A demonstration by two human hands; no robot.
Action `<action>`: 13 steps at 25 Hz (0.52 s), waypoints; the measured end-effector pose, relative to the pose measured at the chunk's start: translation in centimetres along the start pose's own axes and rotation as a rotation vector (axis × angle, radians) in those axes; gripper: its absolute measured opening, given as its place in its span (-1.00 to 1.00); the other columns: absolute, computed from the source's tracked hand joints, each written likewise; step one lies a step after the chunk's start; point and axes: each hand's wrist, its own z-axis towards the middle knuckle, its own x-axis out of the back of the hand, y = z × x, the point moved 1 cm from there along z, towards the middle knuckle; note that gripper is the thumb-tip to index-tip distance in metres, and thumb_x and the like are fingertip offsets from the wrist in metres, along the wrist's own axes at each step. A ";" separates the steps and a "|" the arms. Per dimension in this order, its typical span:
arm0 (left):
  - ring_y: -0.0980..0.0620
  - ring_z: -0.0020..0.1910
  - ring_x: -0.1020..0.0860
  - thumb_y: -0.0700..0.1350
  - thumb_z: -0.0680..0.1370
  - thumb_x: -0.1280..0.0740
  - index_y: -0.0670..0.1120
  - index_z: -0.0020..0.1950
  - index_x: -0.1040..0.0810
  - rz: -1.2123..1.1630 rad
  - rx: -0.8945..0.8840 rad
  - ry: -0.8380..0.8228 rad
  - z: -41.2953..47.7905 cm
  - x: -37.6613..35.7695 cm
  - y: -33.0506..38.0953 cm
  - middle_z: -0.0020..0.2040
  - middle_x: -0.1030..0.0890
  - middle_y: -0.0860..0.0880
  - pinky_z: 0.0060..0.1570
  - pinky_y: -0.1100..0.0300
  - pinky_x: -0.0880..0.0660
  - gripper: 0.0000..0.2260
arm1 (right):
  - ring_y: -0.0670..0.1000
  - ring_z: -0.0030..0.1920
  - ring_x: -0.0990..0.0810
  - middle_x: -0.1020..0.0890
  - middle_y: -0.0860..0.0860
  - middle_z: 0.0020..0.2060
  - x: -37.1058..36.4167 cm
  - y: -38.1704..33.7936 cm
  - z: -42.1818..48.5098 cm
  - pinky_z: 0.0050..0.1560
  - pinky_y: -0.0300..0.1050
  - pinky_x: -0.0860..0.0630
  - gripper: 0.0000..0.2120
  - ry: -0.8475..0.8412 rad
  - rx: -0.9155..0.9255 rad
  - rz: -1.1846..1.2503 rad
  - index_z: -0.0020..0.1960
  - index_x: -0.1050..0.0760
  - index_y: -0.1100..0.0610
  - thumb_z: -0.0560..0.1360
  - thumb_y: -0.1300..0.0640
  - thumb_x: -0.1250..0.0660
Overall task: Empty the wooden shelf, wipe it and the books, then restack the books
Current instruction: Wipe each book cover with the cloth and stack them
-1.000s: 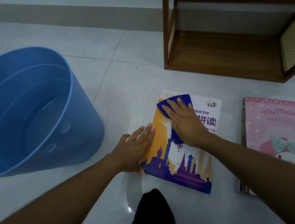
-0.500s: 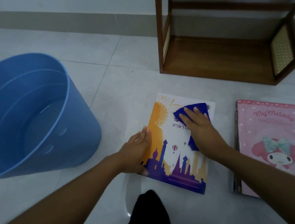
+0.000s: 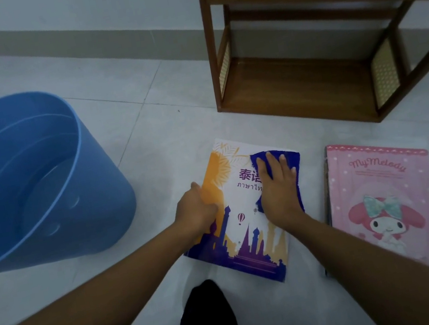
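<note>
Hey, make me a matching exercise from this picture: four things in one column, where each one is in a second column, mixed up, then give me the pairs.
Things
1. blue bucket
2. blue cloth
3. pink book
4. wooden shelf

Places
A. pressed under the right hand on the skyline book
B. flat on the floor, far right
C. standing by the wall, upper right
D. on the floor, far left

Pairs: 1-D, 2-A, 3-B, 4-C
</note>
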 end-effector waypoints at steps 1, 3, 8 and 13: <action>-0.02 -0.04 -0.48 -0.18 0.56 -0.28 -0.17 0.40 -0.28 -0.020 0.007 0.018 -0.1 0.1 0.2 0.26 -0.51 -0.13 -0.21 0.19 -0.51 -0.58 | 0.19 0.53 0.25 0.15 0.10 0.56 0.0 -0.1 0.0 0.48 0.14 0.25 -0.08 -0.001 -0.005 0.008 0.57 0.14 0.12 0.46 0.13 -0.43; -0.03 -0.09 -0.51 -0.17 0.54 -0.33 -0.18 0.34 -0.36 -0.136 0.040 0.035 0.0 0.6 0.3 0.20 -0.55 -0.14 -0.16 0.12 -0.53 -0.61 | 0.18 0.54 0.24 0.14 0.10 0.56 0.2 -0.1 0.2 0.48 0.14 0.25 -0.09 -0.002 -0.006 0.047 0.57 0.12 0.12 0.46 0.15 -0.43; -0.03 -0.16 -0.61 -0.14 0.47 -0.46 -0.08 0.15 -0.35 -0.328 0.073 -0.162 -0.3 0.9 0.4 0.01 -0.58 -0.11 -0.31 0.16 -0.54 -0.63 | 0.08 0.55 0.07 -0.08 0.04 0.55 1.8 1.8 0.4 0.54 0.03 0.10 -0.43 0.004 0.032 0.376 0.54 -0.10 0.09 0.59 0.32 -0.18; -0.01 -0.15 -0.65 -0.09 0.57 -0.32 -0.04 0.22 -0.26 -0.339 -0.124 -0.261 -3.3 1.6 1.8 0.02 -0.59 -0.09 -0.34 0.20 -0.58 -0.69 | 0.17 0.16 -0.58 -0.51 0.08 0.27 6.1 3.7 0.5 0.10 0.06 -0.59 -0.55 -0.111 -0.448 1.412 0.40 -0.40 -0.03 0.61 0.33 -0.10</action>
